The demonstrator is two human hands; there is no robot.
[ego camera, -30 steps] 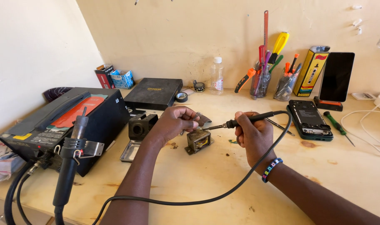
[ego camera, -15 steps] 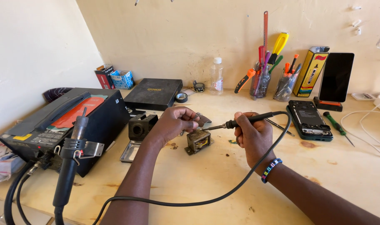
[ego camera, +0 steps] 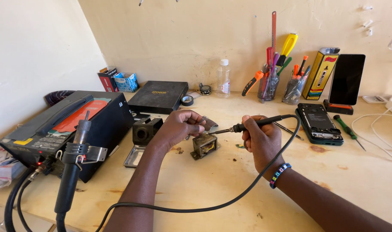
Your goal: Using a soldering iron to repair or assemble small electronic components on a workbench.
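My right hand (ego camera: pixel 259 139) grips a black soldering iron (ego camera: pixel 251 125) whose tip points left at the top of a small metal transformer (ego camera: pixel 205 146) on the wooden bench. My left hand (ego camera: pixel 178 126) is closed just left of the tip, above the transformer, pinching something thin that I cannot make out. The iron's black cable (ego camera: pixel 230 197) loops down across the bench toward me.
A black rework station (ego camera: pixel 67 129) with a hot-air handle (ego camera: pixel 73 172) stands at left. Beside it sit a black holder block (ego camera: pixel 144 131) and a small metal tray (ego camera: pixel 135 155). An opened phone (ego camera: pixel 318 122), a green screwdriver (ego camera: pixel 346 130) and tool cups (ego camera: pixel 269 83) lie right and back.
Both hands stay at the transformer. The left hand has shifted very slightly; the iron tip remains at the same spot.
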